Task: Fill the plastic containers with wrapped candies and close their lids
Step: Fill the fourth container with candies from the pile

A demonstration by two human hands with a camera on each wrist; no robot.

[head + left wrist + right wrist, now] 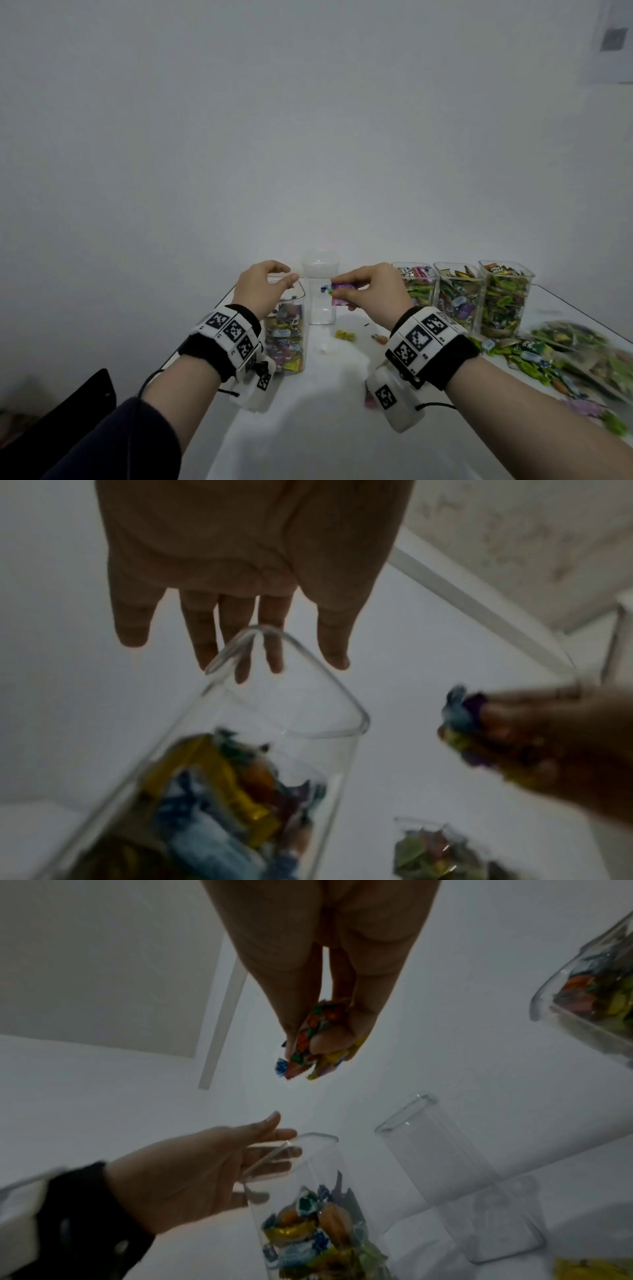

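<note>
Right hand (371,286) pinches a bunch of wrapped candies (310,1053) above the table (325,428), just right of the part-filled clear container (289,337) at the left edge. Left hand (262,287) spread loose over its open rim, holding nothing. Empty container (322,301) behind; three candy-filled containers (462,298) along the far right edge, loose candies (555,356) beside them

Bare indoor recording setup, not a lived-in room. White table (342,394) against plain white wall (308,120); printed marker sheet (613,37) taped to wall. Coded wristbands (424,339) on both wrists.
</note>
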